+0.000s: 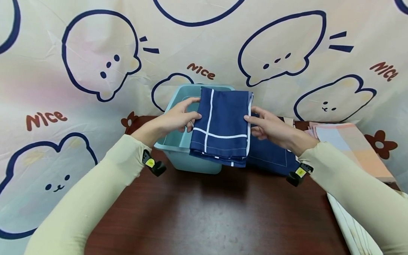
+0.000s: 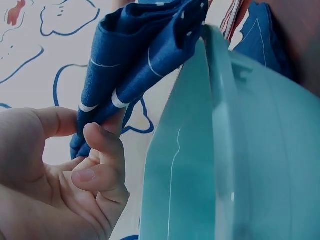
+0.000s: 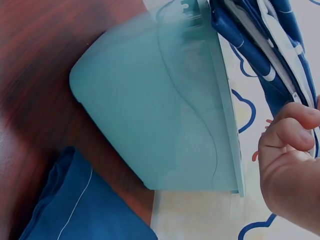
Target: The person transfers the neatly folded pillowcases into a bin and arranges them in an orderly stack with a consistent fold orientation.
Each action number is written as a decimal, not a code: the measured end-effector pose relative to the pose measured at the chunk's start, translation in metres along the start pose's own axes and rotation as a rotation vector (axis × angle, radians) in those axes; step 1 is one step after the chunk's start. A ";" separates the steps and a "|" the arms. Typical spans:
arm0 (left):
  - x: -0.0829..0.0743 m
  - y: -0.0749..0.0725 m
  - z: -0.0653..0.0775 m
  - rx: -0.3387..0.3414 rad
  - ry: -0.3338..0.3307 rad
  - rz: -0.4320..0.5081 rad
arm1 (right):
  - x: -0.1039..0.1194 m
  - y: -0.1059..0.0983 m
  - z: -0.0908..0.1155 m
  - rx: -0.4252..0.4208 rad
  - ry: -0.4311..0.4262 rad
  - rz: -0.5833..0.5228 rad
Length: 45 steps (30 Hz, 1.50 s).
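A folded navy cloth point(image 1: 221, 113) with white crossing stripes is held up over the right part of a pale teal plastic bin point(image 1: 179, 153). My left hand point(image 1: 179, 117) pinches its left edge between thumb and fingers. On the opposite edge, my right hand point(image 1: 269, 128) grips the cloth, thumb on top. Several folded layers point(image 2: 135, 65) show in the left wrist view. A zipper point(image 3: 295, 97) runs along the cloth's edge in the right wrist view. The cloth hides part of the bin's opening.
Another folded navy cloth point(image 1: 270, 158) lies on the dark wood table point(image 1: 214, 218) right of the bin. Farther right is a folded pastel checked cloth point(image 1: 355, 144), with a cream striped cloth point(image 1: 355, 230) nearer me. A printed curtain point(image 1: 207, 41) hangs behind.
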<state>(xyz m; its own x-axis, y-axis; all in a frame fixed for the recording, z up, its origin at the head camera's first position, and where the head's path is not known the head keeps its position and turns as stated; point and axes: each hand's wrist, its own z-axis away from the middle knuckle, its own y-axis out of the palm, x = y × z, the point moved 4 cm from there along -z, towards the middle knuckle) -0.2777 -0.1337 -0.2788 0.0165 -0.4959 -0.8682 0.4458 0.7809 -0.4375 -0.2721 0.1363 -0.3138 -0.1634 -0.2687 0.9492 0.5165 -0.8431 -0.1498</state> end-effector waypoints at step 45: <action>0.028 -0.058 -0.030 -0.107 -0.121 -0.217 | 0.029 0.037 -0.079 -0.081 0.010 0.146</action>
<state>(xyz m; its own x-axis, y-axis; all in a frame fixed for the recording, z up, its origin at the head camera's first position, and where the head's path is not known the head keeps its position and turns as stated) -0.3295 -0.1816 -0.2844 0.0407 -0.6930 -0.7197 0.3540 0.6836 -0.6382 -0.3240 0.0604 -0.3132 -0.1000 -0.3952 0.9131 0.4664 -0.8293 -0.3078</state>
